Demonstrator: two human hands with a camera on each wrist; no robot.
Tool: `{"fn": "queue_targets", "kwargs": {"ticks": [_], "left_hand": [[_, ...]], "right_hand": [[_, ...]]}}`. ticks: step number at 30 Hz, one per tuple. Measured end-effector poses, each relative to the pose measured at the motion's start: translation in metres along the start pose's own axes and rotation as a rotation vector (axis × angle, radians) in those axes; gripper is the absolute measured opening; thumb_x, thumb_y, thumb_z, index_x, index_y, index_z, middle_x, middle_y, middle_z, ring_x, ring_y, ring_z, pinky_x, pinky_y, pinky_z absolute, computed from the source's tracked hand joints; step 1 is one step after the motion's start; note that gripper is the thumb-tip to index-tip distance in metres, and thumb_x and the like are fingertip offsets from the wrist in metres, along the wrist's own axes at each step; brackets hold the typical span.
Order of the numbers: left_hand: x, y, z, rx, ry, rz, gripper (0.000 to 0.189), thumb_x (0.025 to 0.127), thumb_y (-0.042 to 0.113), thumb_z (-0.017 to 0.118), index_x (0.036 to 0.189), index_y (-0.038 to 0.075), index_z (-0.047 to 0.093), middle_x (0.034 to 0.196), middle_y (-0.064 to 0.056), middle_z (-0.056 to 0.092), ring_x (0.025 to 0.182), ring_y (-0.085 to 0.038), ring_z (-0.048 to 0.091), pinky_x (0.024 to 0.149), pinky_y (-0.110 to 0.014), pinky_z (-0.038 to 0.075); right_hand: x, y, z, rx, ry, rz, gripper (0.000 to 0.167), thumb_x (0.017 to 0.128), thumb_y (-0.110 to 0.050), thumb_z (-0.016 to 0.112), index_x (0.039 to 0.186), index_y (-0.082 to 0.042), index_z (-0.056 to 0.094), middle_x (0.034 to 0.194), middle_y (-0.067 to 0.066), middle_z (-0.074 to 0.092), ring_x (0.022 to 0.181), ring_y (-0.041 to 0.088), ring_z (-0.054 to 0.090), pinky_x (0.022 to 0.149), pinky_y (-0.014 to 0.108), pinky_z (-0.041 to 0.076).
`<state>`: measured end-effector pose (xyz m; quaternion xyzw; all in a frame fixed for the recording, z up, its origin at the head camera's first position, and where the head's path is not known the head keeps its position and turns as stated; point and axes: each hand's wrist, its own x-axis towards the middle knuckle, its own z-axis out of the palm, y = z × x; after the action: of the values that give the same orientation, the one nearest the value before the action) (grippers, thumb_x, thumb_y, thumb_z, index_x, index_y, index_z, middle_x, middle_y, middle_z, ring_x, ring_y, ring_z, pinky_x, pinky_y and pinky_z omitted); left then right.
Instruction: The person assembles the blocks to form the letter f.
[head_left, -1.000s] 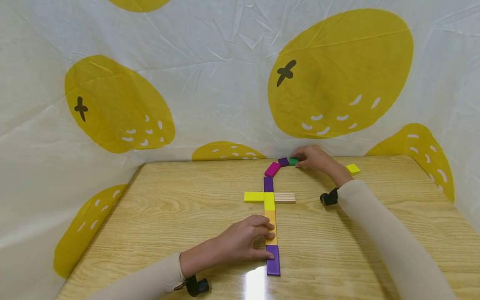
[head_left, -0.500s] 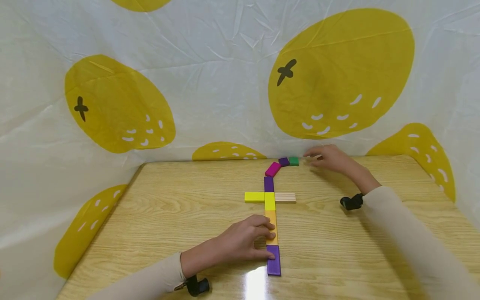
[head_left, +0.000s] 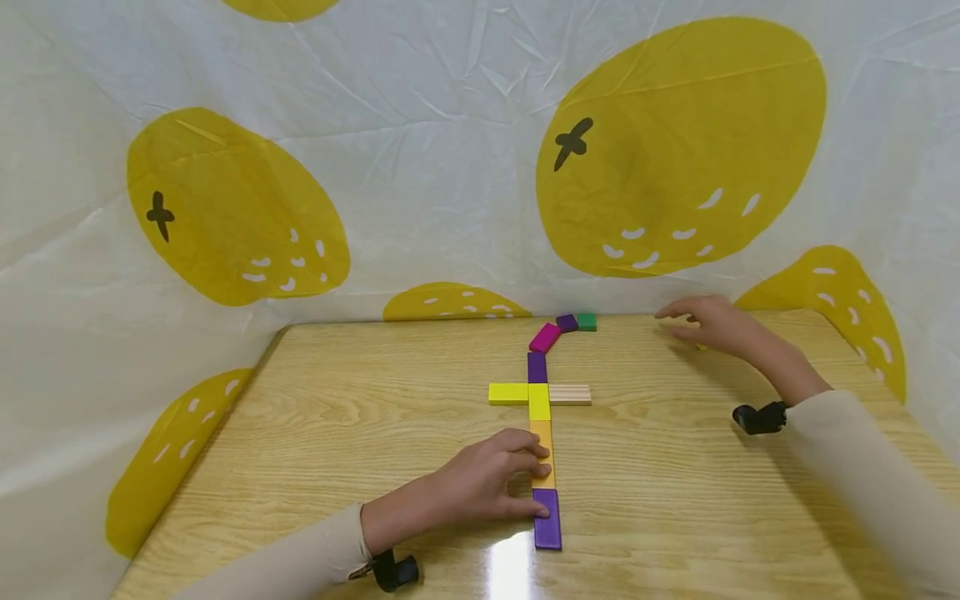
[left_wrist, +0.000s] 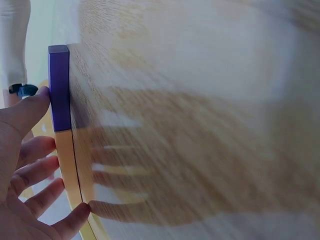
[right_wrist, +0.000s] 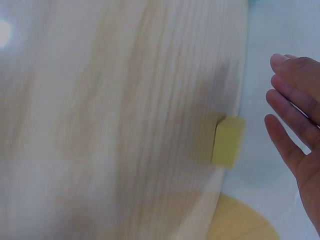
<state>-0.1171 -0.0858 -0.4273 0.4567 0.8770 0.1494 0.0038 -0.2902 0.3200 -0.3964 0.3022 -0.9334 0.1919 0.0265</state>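
Note:
My left hand point(head_left: 487, 477) rests along a column of flat blocks, its thumb on the long purple block point(head_left: 551, 535) and its fingers against the orange block point(left_wrist: 68, 157). Above these lie a yellow block point(head_left: 539, 402) and a purple one point(head_left: 537, 367). A magenta block point(head_left: 545, 337), a small dark purple block point(head_left: 567, 322) and a green block point(head_left: 587, 322) curve from there to the right. At the far right, my right hand point(head_left: 720, 325) hovers with loose fingers over a small yellow block point(right_wrist: 229, 142), mostly hidden by it in the head view.
A yellow block point(head_left: 508, 394) and a grooved plain wood block point(head_left: 570, 395) stick out either side of the column like cross arms. The wooden table point(head_left: 360, 400) ends at a white sheet point(head_left: 420, 183) printed with yellow shapes.
My right hand has let go of the green block and moved right, over the small yellow block. My left hand and the row of blocks stay put.

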Motion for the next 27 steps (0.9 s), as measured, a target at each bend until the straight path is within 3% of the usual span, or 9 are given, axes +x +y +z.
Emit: {"fn": "queue_targets", "kwargs": {"ticks": [9,14,21,27], "left_hand": [[0.002,0.001,-0.002,0.0,-0.021,-0.007,0.049,0.088,0.053,0.075,0.12,0.016,0.075,0.136,0.004,0.06,0.131,-0.011,0.051,0.108,-0.024,0.045],[0.002,0.0,-0.002,-0.005,-0.024,-0.011,0.05,0.088,0.053,0.075,0.121,0.016,0.075,0.136,0.004,0.06,0.132,-0.011,0.051,0.108,-0.025,0.045],[0.001,0.0,-0.001,-0.007,-0.024,-0.014,0.05,0.088,0.054,0.075,0.121,0.016,0.074,0.137,0.004,0.06,0.132,-0.011,0.05,0.108,-0.024,0.045],[0.001,0.0,-0.001,-0.009,-0.015,-0.007,0.05,0.088,0.053,0.076,0.121,0.016,0.075,0.136,0.004,0.06,0.132,-0.011,0.051,0.108,-0.024,0.045]], "right_hand": [[-0.03,0.019,-0.006,-0.006,-0.024,0.122,0.037,0.094,-0.005,0.071,0.127,0.009,0.064,0.124,0.034,0.063,0.111,0.053,0.06,0.087,0.059,0.055],[-0.04,0.027,-0.004,-0.008,0.001,0.167,0.037,0.094,-0.011,0.072,0.123,0.011,0.065,0.118,0.033,0.066,0.103,0.049,0.065,0.082,0.056,0.058],[-0.043,0.032,0.003,-0.019,0.045,0.206,0.036,0.093,-0.021,0.076,0.114,0.007,0.07,0.106,0.026,0.071,0.094,0.041,0.069,0.082,0.057,0.056],[-0.038,0.031,0.006,-0.018,0.038,0.25,0.032,0.091,-0.016,0.075,0.111,0.009,0.067,0.099,0.023,0.071,0.092,0.04,0.066,0.082,0.057,0.054]]}}
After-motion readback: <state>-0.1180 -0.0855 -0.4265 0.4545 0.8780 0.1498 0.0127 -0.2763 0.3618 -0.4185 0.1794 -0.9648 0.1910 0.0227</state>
